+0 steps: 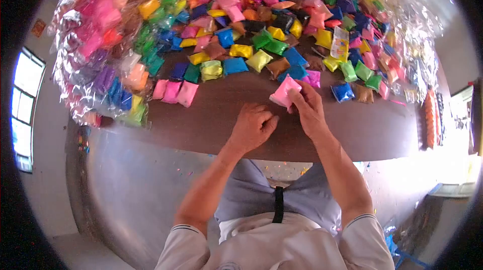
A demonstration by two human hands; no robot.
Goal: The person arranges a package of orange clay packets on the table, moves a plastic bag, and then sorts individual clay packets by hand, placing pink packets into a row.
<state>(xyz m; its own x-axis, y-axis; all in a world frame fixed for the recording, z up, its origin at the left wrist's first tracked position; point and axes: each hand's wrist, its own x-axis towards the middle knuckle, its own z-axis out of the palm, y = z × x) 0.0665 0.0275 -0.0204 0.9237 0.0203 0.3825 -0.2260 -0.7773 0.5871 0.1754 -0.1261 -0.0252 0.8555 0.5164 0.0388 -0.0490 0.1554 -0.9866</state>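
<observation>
My right hand (pixel 310 111) pinches a small pink clay-like packet (pixel 286 90) in clear wrap between thumb and fingers, just above the brown table (pixel 216 131). To its left, my left hand (pixel 253 128) rests near the table's front edge with its fingers curled in and nothing visible in them. Three pink packets (pixel 174 93) lie side by side further left. Beyond my right hand is a magenta packet (pixel 313 78), close to a blue packet (pixel 294 72). A dark blue packet (pixel 342 92) and a brown packet (pixel 364 93) sit to the right.
A wide heap of colourful packets (pixel 261 38) covers the far part of the table. Strips of clear-wrapped packets (pixel 108 43) pile up at the left, and crumpled clear wrapping (pixel 402 23) at the right. A small clear packet with printed shapes (pixel 340 43) lies among them.
</observation>
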